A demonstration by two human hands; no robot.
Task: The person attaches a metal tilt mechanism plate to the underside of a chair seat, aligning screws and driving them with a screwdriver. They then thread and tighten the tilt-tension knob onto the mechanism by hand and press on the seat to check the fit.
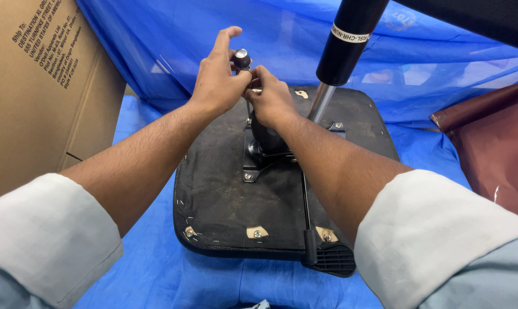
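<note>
An upturned black chair seat [224, 194] lies on a blue plastic sheet [150, 269], its metal mechanism plate [257, 155] bolted at the centre. A thin upright tool with a black and silver knob [241, 58] stands over the plate. My left hand [217, 80] grips the tool just below the knob, index finger raised. Touching it from the right, my right hand [270, 98] pinches the shaft lower down. A black gas-lift cylinder [349, 40] with a silver rod [320, 102] rises from the plate at the right.
A large brown cardboard box [38, 86] stands at the left. A dark red cushioned panel [493, 143] lies at the right edge. The blue sheet also hangs behind as a backdrop. A black lever handle [332, 258] sticks out at the seat's near right corner.
</note>
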